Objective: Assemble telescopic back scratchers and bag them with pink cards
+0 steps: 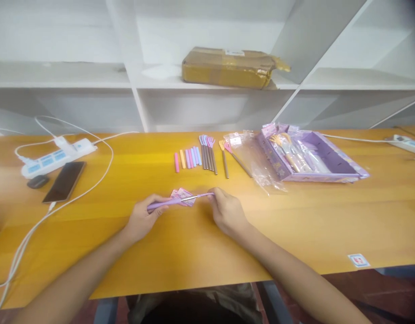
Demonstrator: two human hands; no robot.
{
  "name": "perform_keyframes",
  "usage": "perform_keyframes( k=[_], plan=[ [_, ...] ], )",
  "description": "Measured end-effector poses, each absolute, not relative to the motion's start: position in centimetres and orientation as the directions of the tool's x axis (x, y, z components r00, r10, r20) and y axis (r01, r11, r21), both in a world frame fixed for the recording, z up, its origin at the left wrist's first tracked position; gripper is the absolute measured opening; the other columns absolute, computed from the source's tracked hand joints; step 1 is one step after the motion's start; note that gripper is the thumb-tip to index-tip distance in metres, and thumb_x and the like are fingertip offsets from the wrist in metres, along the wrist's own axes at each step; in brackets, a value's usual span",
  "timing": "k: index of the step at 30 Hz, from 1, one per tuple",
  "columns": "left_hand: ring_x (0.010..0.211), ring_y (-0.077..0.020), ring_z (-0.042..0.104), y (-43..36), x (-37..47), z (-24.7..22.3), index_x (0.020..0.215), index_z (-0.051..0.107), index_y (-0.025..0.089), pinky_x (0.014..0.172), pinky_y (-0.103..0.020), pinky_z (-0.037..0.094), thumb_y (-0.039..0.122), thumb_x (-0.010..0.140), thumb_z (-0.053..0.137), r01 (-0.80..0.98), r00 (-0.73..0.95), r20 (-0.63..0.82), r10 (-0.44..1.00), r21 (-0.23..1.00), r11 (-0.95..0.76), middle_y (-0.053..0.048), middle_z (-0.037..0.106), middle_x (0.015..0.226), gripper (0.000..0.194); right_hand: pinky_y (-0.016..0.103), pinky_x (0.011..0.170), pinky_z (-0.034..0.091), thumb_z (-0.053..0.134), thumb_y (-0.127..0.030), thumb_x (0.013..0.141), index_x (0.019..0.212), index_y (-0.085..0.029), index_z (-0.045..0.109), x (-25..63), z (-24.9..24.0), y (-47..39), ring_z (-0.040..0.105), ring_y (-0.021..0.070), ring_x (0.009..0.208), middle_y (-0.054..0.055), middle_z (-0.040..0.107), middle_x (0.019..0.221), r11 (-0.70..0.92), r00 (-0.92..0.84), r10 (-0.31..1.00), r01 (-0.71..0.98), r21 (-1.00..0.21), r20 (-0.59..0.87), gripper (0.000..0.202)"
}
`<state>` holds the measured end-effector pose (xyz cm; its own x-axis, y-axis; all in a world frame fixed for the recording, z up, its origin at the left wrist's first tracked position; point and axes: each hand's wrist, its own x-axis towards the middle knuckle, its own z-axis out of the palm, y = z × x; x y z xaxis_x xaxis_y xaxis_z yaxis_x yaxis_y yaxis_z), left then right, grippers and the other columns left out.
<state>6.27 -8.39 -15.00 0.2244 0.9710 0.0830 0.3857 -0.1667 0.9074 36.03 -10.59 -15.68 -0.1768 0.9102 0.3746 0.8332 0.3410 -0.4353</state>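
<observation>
White shelves back the yellow tabletop [295,234]. Near its middle I see my left hand [141,220] grip clenched on a purple pen [173,202] barrel's left end, my right hand [227,211] pinching its right end, above a small pink packet [182,196].

A stockroom or workroom: white shelving [133,81], parcel [227,67], worktable [328,216].

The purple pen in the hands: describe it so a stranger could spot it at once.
On the yellow table, near its front edge, the left hand and right hand hold the purple pen by its ends. Unlike the sticks lined up behind, it lies crosswise over a small pink packet.
</observation>
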Motion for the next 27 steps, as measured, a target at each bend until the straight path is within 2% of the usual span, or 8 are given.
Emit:
perform_keyframes(
  k=[3, 6, 10, 13, 16, 20, 23, 27],
  plan=[
    [0.082, -0.0218, 0.072, -7.6, 5.8, -13.9, 0.101, 0.079, 0.023, 0.073, -0.029, 0.058, 0.050, 0.090, 0.073, 0.408, 0.198, 0.124, 0.972, 0.891, -0.197, -0.006, 0.081, 0.097, 0.030, 0.030, 0.058, 0.034, 0.039, -0.034, 0.111, 0.096, -0.023, 0.054, 35.8, -13.4, -9.6, 0.060, 0.0184, 0.061, 0.004, 0.069, 0.081, 0.340, -0.220, 0.918, 0.863, -0.373, 0.329, 0.024],
    [0.066, -0.0187, 0.066, -7.5, 4.7, -11.7, 0.099, 0.079, 0.025, 0.063, -0.028, 0.053, 0.051, 0.091, 0.073, 0.511, 0.167, 0.265, 0.950, 0.801, -0.313, -0.004, 0.079, 0.086, 0.028, 0.031, 0.055, 0.030, 0.042, -0.035, 0.110, 0.091, -0.024, 0.051, 35.9, -8.5, -8.9, 0.059, 0.0178, 0.059, 0.004, 0.068, 0.080, 0.379, -0.280, 0.903, 0.877, -0.296, 0.327, 0.025],
    [0.073, -0.0224, 0.068, -8.7, 3.5, -6.4, 0.102, 0.082, 0.030, 0.077, -0.034, 0.054, 0.047, 0.092, 0.075, 0.625, 0.324, 0.574, 0.752, 0.468, -0.626, -0.006, 0.080, 0.089, 0.021, 0.033, 0.051, 0.024, 0.041, -0.036, 0.111, 0.079, -0.025, 0.045, 37.0, -0.8, -10.6, 0.049, 0.0158, 0.050, 0.002, 0.061, 0.070, 0.433, -0.351, 0.880, 0.869, -0.237, 0.320, 0.033],
    [0.077, -0.0267, 0.066, -9.9, 3.9, -1.1, 0.110, 0.082, 0.033, 0.082, -0.041, 0.052, 0.042, 0.096, 0.072, 0.673, 0.474, 0.605, 0.640, 0.220, -0.706, -0.006, 0.076, 0.084, 0.020, 0.033, 0.050, 0.025, 0.038, -0.039, 0.111, 0.079, -0.025, 0.045, 37.8, 3.0, -12.5, 0.047, 0.0154, 0.051, 0.001, 0.057, 0.066, 0.431, -0.322, 0.877, 0.855, -0.289, 0.357, 0.036],
    [0.094, -0.0313, 0.067, -11.0, 5.5, 3.0, 0.121, 0.077, 0.027, 0.091, -0.049, 0.052, 0.028, 0.104, 0.058, 0.696, 0.587, 0.604, 0.539, -0.035, -0.717, -0.010, 0.076, 0.096, 0.026, 0.032, 0.052, 0.028, 0.039, -0.037, 0.111, 0.091, -0.025, 0.053, 37.8, 4.4, -13.2, 0.053, 0.0161, 0.058, 0.002, 0.062, 0.076, 0.408, -0.289, 0.887, 0.857, -0.316, 0.361, 0.028],
    [0.086, -0.0256, 0.065, -12.0, 7.2, 4.6, 0.129, 0.070, 0.016, 0.072, -0.039, 0.048, 0.012, 0.105, 0.050, 0.690, 0.687, 0.568, 0.452, -0.315, -0.652, -0.011, 0.075, 0.103, 0.031, 0.030, 0.054, 0.027, 0.038, -0.037, 0.112, 0.102, -0.023, 0.051, 36.4, 4.2, -12.6, 0.053, 0.0160, 0.061, 0.003, 0.065, 0.089, 0.386, -0.309, 0.903, 0.889, -0.247, 0.299, 0.021],
    [0.078, -0.0204, 0.062, -11.6, 7.6, 4.3, 0.133, 0.068, 0.022, 0.068, -0.035, 0.043, 0.011, 0.104, 0.056, 0.695, 0.676, 0.613, 0.410, -0.343, -0.632, -0.006, 0.074, 0.096, 0.033, 0.030, 0.053, 0.024, 0.033, -0.037, 0.113, 0.104, -0.021, 0.054, 35.3, 3.6, -11.3, 0.052, 0.0153, 0.063, 0.006, 0.064, 0.098, 0.414, -0.353, 0.875, 0.901, -0.133, 0.331, 0.028],
    [0.080, -0.0194, 0.064, -8.9, 7.8, 3.7, 0.133, 0.069, 0.031, 0.070, -0.034, 0.043, 0.014, 0.102, 0.063, 0.751, 0.564, 0.738, 0.370, -0.272, -0.602, -0.002, 0.075, 0.097, 0.036, 0.030, 0.053, 0.025, 0.037, -0.037, 0.113, 0.121, -0.020, 0.059, 34.9, 2.4, -8.7, 0.056, 0.0177, 0.074, 0.012, 0.062, 0.115, 0.359, -0.278, 0.801, 0.932, -0.054, 0.530, 0.029]
  ],
)
